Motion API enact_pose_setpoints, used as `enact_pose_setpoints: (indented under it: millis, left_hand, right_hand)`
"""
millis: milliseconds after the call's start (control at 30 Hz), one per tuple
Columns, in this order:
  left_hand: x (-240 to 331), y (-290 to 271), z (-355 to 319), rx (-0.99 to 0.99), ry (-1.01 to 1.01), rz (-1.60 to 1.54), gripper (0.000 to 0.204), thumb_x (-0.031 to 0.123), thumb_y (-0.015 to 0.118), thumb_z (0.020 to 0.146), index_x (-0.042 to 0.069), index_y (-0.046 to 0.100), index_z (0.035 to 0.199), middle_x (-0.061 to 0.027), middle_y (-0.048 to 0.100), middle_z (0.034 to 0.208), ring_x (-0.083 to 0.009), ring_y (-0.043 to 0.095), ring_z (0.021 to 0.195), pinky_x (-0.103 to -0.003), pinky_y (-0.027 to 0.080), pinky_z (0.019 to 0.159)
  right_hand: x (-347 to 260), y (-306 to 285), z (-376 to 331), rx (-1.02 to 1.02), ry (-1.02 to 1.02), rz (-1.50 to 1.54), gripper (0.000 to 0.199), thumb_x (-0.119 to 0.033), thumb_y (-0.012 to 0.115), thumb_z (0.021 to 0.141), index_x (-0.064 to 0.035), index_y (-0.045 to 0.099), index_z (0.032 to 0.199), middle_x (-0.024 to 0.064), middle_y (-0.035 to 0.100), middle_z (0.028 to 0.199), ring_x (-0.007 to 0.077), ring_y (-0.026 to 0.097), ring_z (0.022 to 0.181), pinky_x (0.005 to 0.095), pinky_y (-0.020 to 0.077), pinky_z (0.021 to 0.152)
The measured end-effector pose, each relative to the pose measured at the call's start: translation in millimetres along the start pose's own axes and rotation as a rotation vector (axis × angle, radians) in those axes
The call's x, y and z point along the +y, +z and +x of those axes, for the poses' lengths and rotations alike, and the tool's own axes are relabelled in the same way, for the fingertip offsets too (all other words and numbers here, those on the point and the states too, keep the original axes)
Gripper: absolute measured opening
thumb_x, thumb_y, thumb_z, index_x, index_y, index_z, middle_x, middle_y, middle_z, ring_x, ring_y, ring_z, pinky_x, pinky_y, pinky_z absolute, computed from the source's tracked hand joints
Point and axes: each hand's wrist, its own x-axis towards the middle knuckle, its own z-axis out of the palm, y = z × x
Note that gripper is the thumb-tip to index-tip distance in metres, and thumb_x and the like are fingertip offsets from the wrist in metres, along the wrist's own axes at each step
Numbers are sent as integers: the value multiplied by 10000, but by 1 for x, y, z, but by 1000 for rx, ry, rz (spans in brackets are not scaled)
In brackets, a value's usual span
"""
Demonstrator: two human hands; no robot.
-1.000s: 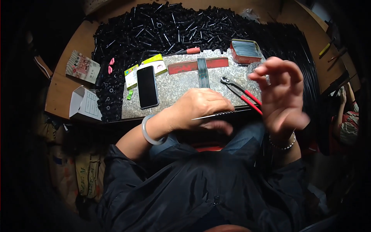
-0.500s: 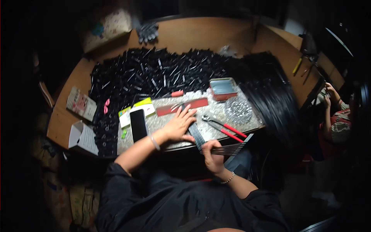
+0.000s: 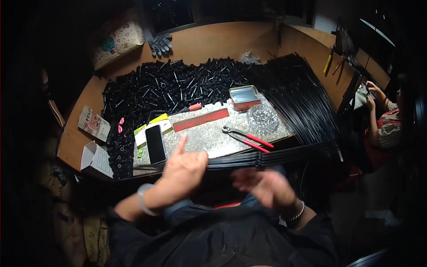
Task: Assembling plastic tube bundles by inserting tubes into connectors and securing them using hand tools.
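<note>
A bundle of thin black rods [image 3: 235, 161] lies crosswise along the table's front edge. My left hand [image 3: 183, 170] is closed around its left part, with one finger pointing up and the others curled. Dark rod ends show left of that hand. My right hand [image 3: 271, 189] is just below the middle of the bundle, apart from it, blurred, with its fingers stretched out and nothing seen in them. Beyond the bundle, red-handled pincers [image 3: 247, 138] rest on the speckled slab [image 3: 200, 141], near a long red bar [image 3: 201, 120].
A phone [image 3: 155, 143] lies left on the slab; a red tin [image 3: 244, 99] and a clear round dish [image 3: 262, 118] stand right. Behind are heaped small black parts [image 3: 173, 82]. Long black rods [image 3: 302, 98] are stacked right. Another person's hands [image 3: 372, 93] work far right.
The rods have swung from slanting over the slab to lying crosswise at the front edge. My left hand has drawn back from the slab and closed; my right hand has let go and moved slightly right.
</note>
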Motion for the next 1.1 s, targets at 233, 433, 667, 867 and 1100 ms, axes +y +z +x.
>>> enact_pose_setpoints:
  millis: [233,433,667,867,1100]
  left_hand:
    - [0,-80,18,-352,266,333,30,48,520,694,32,495,687,-80,504,512,-268,589,540,-509,258,1063]
    - [31,-35,8,-70,303,543,176,126,528,811,-22,574,896,-149,610,791,-277,600,916,-441,259,1078]
    - [6,-27,15,742,446,80,345,203,517,891,-47,529,1127,-195,604,1067,-298,530,1113,-401,288,1064]
    - [0,11,10,339,-87,-1331,647,278,451,953,50,73,1426,-219,424,1311,-286,499,1161,-392,368,1006]
    - [-15,25,21,165,-303,-1536,649,72,573,884,23,175,1395,-206,601,1108,-215,580,1055,-329,453,917]
  right_hand:
    - [7,58,77,55,-627,-1618,408,-25,617,647,-11,549,1049,183,604,917,355,581,844,392,476,714]
    - [70,-21,131,-72,-777,-807,121,-58,593,796,-32,587,914,48,621,852,129,583,687,281,478,552]
    - [114,-37,79,59,-167,-548,145,-120,607,869,9,654,822,38,612,631,97,587,567,238,480,532]
    - [154,-49,66,36,-52,-395,135,-127,602,882,1,647,875,38,624,695,89,596,627,218,507,581]
    - [141,-52,74,-47,33,-446,212,-198,568,909,2,639,896,25,622,691,80,584,621,212,488,593]
